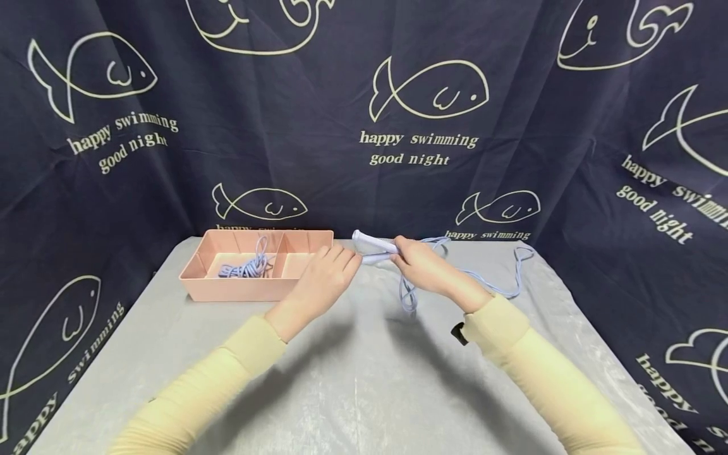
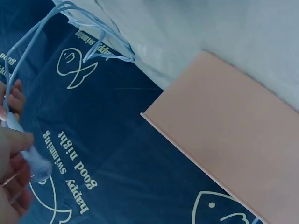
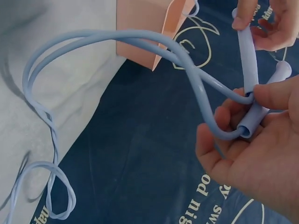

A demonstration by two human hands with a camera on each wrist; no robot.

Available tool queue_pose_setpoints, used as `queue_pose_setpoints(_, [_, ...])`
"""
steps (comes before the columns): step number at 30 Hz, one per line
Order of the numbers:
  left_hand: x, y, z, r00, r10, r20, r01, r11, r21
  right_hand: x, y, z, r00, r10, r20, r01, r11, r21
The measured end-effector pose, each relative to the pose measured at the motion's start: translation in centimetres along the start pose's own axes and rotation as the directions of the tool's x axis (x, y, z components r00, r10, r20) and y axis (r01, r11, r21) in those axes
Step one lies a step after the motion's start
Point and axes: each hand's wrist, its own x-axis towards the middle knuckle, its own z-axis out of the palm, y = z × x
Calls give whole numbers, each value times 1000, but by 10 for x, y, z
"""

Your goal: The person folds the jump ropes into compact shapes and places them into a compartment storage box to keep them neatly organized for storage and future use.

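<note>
Two pale lavender jump rope handles stand out between the hands above the table. My right hand grips both where the blue cord comes out, thumb over one handle, as the right wrist view shows. My left hand pinches the far end of one handle; the other handle's far end is apart from the left fingers. From the right hand the cord hangs in loops and trails across the table to the right. In the left wrist view, the left hand shows only partly.
Left of the hands is a pink divided box. A bundled blue cord lies in its left compartment, and the left hand partly covers its right side. The grey-covered table meets a dark blue fish-print curtain behind.
</note>
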Motion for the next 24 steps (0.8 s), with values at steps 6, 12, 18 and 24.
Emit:
queue_pose_setpoints(6, [-3,0,-4,989,102,-110,-106,994,-30,-7,-1,0,998,-2,60,-1,999,45])
queue_pose_setpoints(12, [-2,4,-9,974,153,-167,-159,987,-23,-8,-8,1,992,-18,124,3,993,117])
queue_pose_setpoints(18, [1,8,-11,972,135,-193,-135,991,18,-9,-16,1,980,-7,199,-31,981,190])
queue_pose_setpoints(24, [8,18,-8,997,19,-81,-5,985,170,-11,-23,3,981,-29,192,-2,988,157])
